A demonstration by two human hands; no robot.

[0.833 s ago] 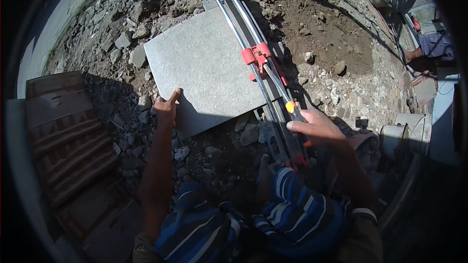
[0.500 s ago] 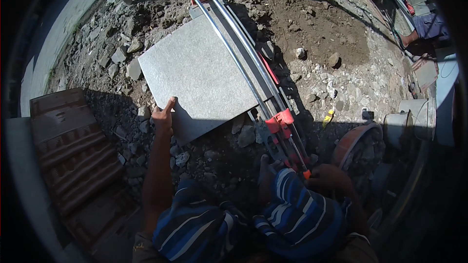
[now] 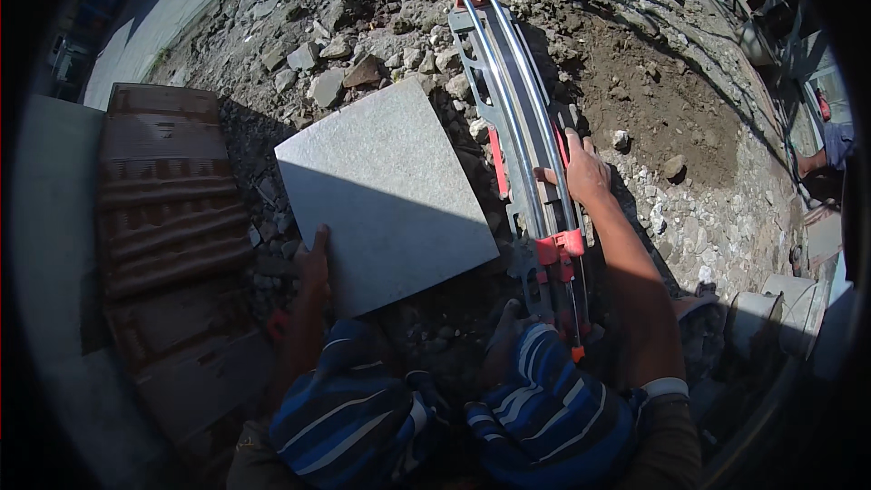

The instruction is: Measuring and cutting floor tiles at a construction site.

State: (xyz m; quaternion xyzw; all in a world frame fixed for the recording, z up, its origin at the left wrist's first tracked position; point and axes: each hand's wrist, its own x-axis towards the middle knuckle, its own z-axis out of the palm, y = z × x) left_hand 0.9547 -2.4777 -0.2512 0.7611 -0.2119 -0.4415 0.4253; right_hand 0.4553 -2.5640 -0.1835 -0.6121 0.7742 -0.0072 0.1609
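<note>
A square light-grey tile (image 3: 381,191) is tilted in front of me, its lower part in shadow. My left hand (image 3: 314,265) grips its left edge, thumb on the upper face and the other fingers mostly hidden. To the right, apart from the tile, lies a manual tile cutter (image 3: 519,118) with two chrome rails, a grey base and red end pieces. My right hand (image 3: 588,172) holds the cutter at mid-length, its thumb across the rail and its fingers along the right side. The red slider (image 3: 560,247) and orange-tipped handle (image 3: 577,354) sit at the cutter's near end.
Rubble and stones (image 3: 327,86) cover the ground beyond the tile. Brown ridged roof tiles (image 3: 172,218) lie at the left beside a grey slab (image 3: 54,245). Buckets (image 3: 758,318) stand at the right. Another person's leg (image 3: 810,163) shows at the far right.
The tile has come off the cutter's bed and now lies left of it, still in my left hand. My right hand has moved from the handle up to the cutter's middle.
</note>
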